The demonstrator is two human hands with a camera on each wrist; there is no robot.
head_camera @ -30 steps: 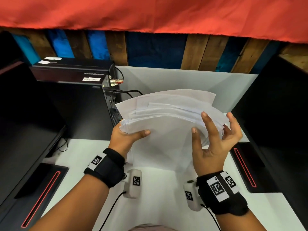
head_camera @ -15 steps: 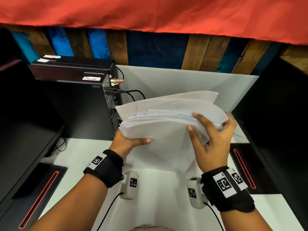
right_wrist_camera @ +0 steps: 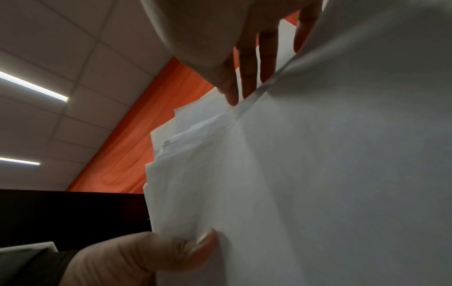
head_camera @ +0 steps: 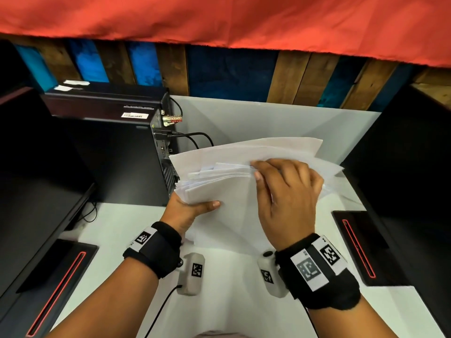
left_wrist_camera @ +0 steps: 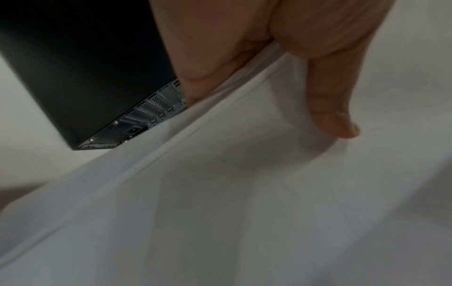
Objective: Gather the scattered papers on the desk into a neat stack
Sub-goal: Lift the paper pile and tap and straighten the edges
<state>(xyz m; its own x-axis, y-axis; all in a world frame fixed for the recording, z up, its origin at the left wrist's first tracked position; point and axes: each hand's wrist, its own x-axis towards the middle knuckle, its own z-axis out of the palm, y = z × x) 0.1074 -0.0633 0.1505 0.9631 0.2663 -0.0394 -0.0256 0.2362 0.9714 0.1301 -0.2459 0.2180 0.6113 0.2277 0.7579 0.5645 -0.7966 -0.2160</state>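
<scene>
My left hand (head_camera: 188,211) comes up from below with the palm turned inward. Its thumb (left_wrist_camera: 335,108) is laid flat across the front sheet and its fingers go behind the bundle, so it is clamping the papers (head_camera: 234,191) at their lower left corner. My right hand (head_camera: 288,198) reaches over from the right, back of the hand toward me. Its fingers (right_wrist_camera: 249,73) are nearly straight and slightly spread, tips pressed on the uneven upper edges of the sheets. I cannot tell whether any finger hooks behind a sheet there.

The papers stand tilted between my two hands, lifted off the table (head_camera: 122,230). Their top edges are staggered, and some sheets fan out past my right fingers toward the far right. The lower part of the bundle hangs below both hands.

Just beyond my left fingers stands a black computer tower (head_camera: 117,154) with cables (head_camera: 192,137) at its rear. Monitor bases with red strips lie outside each wrist, one on the left (head_camera: 61,274) and one on the right (head_camera: 361,245). Above, past the papers, hangs a red cloth (head_camera: 219,18).
</scene>
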